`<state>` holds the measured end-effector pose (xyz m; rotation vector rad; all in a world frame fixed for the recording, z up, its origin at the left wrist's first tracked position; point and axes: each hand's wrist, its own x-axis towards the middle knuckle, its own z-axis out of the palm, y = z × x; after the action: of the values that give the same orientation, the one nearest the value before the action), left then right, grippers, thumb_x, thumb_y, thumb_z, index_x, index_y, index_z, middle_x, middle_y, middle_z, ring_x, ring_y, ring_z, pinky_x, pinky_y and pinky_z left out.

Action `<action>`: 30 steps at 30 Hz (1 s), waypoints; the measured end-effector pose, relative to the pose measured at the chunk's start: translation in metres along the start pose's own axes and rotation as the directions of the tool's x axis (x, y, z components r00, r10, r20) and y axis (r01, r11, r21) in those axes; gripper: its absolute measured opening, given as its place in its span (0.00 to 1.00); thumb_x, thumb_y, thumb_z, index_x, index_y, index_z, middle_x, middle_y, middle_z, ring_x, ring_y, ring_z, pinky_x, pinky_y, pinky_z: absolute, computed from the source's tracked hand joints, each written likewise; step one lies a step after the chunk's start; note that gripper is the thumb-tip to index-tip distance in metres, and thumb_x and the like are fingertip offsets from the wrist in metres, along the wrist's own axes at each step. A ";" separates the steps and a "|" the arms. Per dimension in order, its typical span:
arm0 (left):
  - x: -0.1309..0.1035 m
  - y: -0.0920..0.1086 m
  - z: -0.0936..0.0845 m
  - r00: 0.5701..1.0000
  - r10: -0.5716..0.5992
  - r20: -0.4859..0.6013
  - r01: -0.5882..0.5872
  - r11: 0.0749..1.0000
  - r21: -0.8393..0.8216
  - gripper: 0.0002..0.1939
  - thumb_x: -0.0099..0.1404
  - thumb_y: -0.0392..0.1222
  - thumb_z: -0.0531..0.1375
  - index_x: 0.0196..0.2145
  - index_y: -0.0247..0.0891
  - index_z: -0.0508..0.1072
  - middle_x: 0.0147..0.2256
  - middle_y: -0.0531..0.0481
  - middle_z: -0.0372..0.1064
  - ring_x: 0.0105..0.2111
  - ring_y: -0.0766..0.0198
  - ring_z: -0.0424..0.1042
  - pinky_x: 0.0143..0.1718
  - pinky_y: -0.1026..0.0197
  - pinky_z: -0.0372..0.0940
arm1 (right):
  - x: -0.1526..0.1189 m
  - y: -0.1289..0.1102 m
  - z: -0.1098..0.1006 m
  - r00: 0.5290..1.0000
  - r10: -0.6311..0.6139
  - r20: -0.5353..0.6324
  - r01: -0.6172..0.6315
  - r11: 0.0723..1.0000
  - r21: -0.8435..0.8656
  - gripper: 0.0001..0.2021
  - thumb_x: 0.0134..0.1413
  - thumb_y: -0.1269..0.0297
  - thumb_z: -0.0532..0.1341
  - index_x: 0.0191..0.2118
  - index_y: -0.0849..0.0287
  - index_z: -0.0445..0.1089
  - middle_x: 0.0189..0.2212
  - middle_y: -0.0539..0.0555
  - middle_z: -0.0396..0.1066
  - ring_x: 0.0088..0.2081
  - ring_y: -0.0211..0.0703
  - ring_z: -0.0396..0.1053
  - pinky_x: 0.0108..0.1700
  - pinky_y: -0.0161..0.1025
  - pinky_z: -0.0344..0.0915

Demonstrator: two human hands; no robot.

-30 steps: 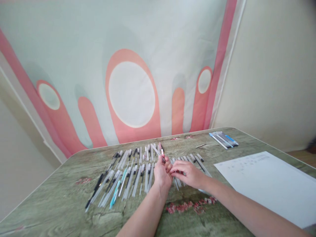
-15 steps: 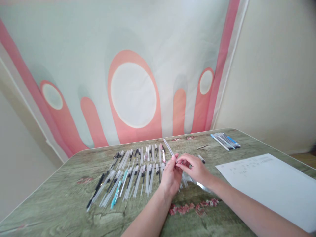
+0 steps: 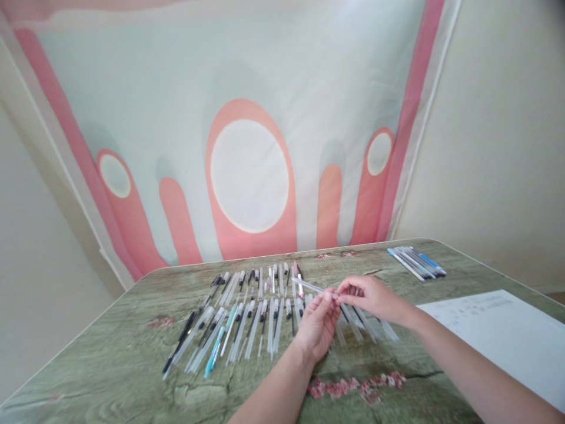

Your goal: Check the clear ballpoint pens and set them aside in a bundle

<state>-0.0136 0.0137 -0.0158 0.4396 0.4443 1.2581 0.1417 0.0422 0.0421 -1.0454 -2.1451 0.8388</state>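
A slender clear pen tube slants up and left out of my left hand, whose fingers are closed round its lower end. My right hand pinches at the same end, its thumb and fingertips meeting those of my left hand. What lies between the right fingertips is too small to make out. Just left of my hands, two rows of pen parts lie on the table, with clear barrels, dark refills and caps. More clear tubes show beneath my right hand.
The green wood-patterned table bears a turquoise pen at the front left of the rows. A bundle of blue and dark refills lies at the back right. White paper with faint marks lies on the right.
The view has shifted slightly. The tube in my left hand now leans flatter to the left, and more clear tubes show beneath my right hand.
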 end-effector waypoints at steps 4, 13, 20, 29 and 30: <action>-0.002 -0.002 -0.002 0.999 0.003 0.036 -0.003 1.000 0.009 0.09 0.55 0.35 0.62 0.36 0.31 0.72 0.31 0.48 0.70 0.31 0.73 0.69 0.40 0.69 0.63 | -0.001 0.001 -0.004 0.999 0.031 0.034 -0.032 0.999 0.025 0.11 0.49 0.58 0.58 0.32 0.61 0.71 0.27 0.51 0.71 0.27 0.37 0.65 0.29 0.33 0.60; -0.003 -0.002 0.000 0.999 -0.002 0.040 0.001 1.000 0.024 0.09 0.54 0.35 0.62 0.35 0.31 0.72 0.29 0.49 0.70 0.29 0.73 0.69 0.37 0.70 0.63 | -0.002 0.000 -0.004 0.994 0.062 0.087 -0.065 0.997 0.037 0.14 0.47 0.54 0.59 0.33 0.62 0.70 0.26 0.52 0.71 0.28 0.38 0.65 0.29 0.33 0.60; -0.004 -0.001 0.002 1.000 -0.006 0.005 0.006 1.000 0.030 0.10 0.51 0.34 0.64 0.34 0.31 0.73 0.29 0.49 0.70 0.27 0.74 0.68 0.36 0.71 0.62 | -0.003 0.003 -0.004 0.993 0.077 0.092 -0.068 0.992 -0.104 0.13 0.50 0.56 0.56 0.26 0.61 0.69 0.20 0.48 0.67 0.23 0.35 0.60 0.25 0.31 0.54; -0.004 -0.003 0.001 1.000 0.009 -0.009 -0.008 0.999 0.045 0.11 0.50 0.35 0.65 0.34 0.31 0.74 0.29 0.48 0.70 0.28 0.73 0.68 0.36 0.71 0.62 | -0.003 -0.002 0.002 0.991 0.042 0.123 -0.021 0.984 -0.174 0.12 0.52 0.59 0.54 0.25 0.60 0.68 0.19 0.48 0.65 0.22 0.35 0.59 0.25 0.31 0.52; -0.003 -0.003 0.001 1.000 0.009 -0.014 -0.009 0.999 0.049 0.11 0.50 0.35 0.65 0.34 0.31 0.74 0.29 0.48 0.70 0.28 0.73 0.68 0.36 0.70 0.62 | -0.003 -0.002 0.002 0.991 0.046 0.125 -0.023 0.984 -0.176 0.12 0.52 0.59 0.54 0.25 0.60 0.68 0.19 0.48 0.65 0.22 0.35 0.59 0.25 0.31 0.52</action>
<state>-0.0115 0.0095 -0.0167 0.4746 0.4863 1.2617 0.1412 0.0385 0.0414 -1.1465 -2.3492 0.7635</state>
